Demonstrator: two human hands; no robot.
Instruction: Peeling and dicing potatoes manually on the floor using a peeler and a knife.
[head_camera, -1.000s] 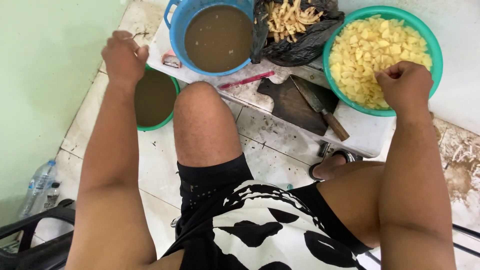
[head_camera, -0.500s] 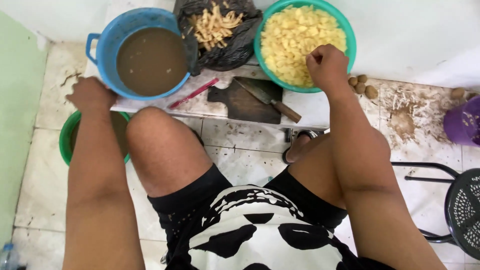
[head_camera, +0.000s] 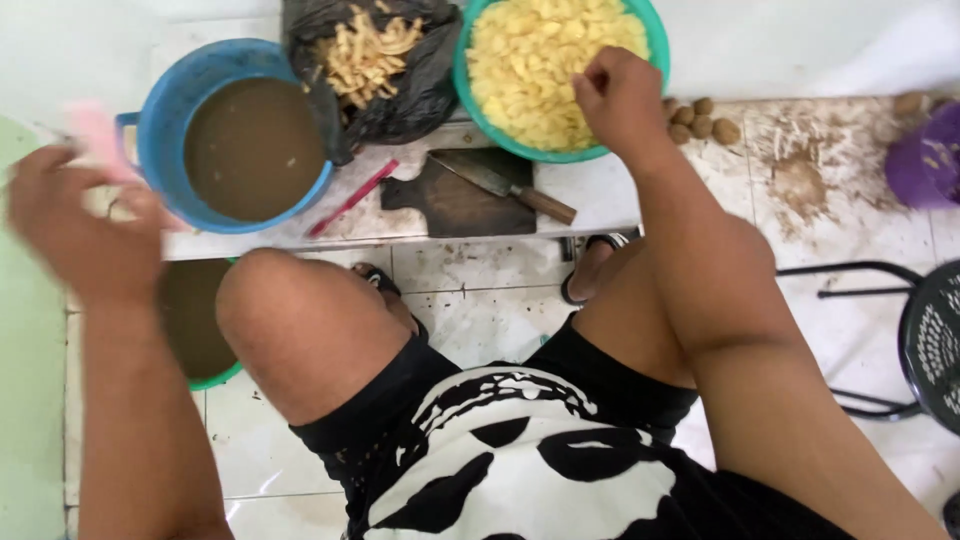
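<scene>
My left hand (head_camera: 85, 235) has lifted off the small green bowl (head_camera: 205, 375), fingers clamped on something pink and blurred; my right hand (head_camera: 620, 100) stays curled at the big green bowl (head_camera: 560, 155).

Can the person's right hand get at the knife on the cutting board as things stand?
Probably yes. The right hand rests at the rim of the green bowl, and the knife lies uncovered on the dark cutting board just below it, handle toward that hand, with nothing between.
</scene>
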